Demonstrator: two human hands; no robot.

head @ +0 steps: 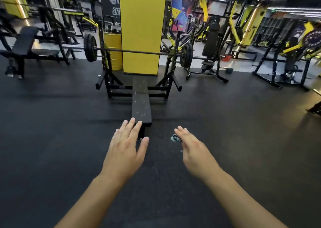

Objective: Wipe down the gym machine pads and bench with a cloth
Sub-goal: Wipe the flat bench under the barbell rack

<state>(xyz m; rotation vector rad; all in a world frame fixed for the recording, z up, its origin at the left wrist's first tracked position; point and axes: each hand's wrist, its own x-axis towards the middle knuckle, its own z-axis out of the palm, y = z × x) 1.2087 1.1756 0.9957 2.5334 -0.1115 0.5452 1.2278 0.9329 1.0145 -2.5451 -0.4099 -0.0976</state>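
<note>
A flat black bench (141, 104) with pale scuff marks stands ahead in the middle, under a loaded barbell (139, 51) on its rack. A small crumpled grey-blue cloth (175, 138) lies on the dark rubber floor, right of the bench's near end. My left hand (127, 147) stretches forward with straight fingers in front of the bench's near end and holds nothing. My right hand (190, 144) reaches out with straight fingers just beside the cloth; whether it touches the cloth I cannot tell.
A yellow pillar (142, 29) rises behind the rack, with a yellow drum (112, 50) at its left. Another black bench (24, 43) stands at the far left. Black and yellow machines (213, 41) fill the right side. Dark rubber floor (52, 123) spreads around me.
</note>
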